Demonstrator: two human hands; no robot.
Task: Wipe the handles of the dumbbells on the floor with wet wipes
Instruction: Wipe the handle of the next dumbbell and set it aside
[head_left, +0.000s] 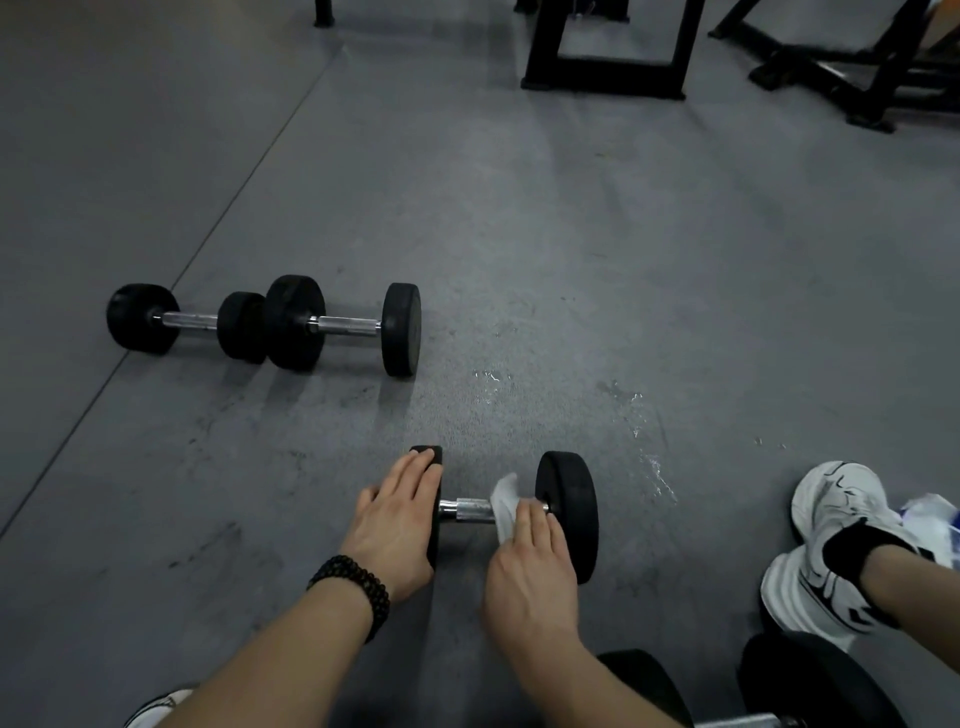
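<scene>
**Wipe on near handle, L hand bracing**

My left hand (402, 512) lies flat, fingers straight, pressing the left plate of the near dumbbell (563, 512) on the floor (571, 234) in front of me. Right hand (532, 558) curls round the wet wipe (505, 499), wrapping it on the chrome handle (467, 510) next to the right plate. I'd judge the dumbbell heavy, rigid, prone to roll – so keep the brace on. Wipe is soft, limp, prob. slick on smooth metal. Plates look matte black rubber, round. Two more dumbbells (265, 325) lie end to end, well apart, far left – knurled steel bars, handles bare.
</scene>
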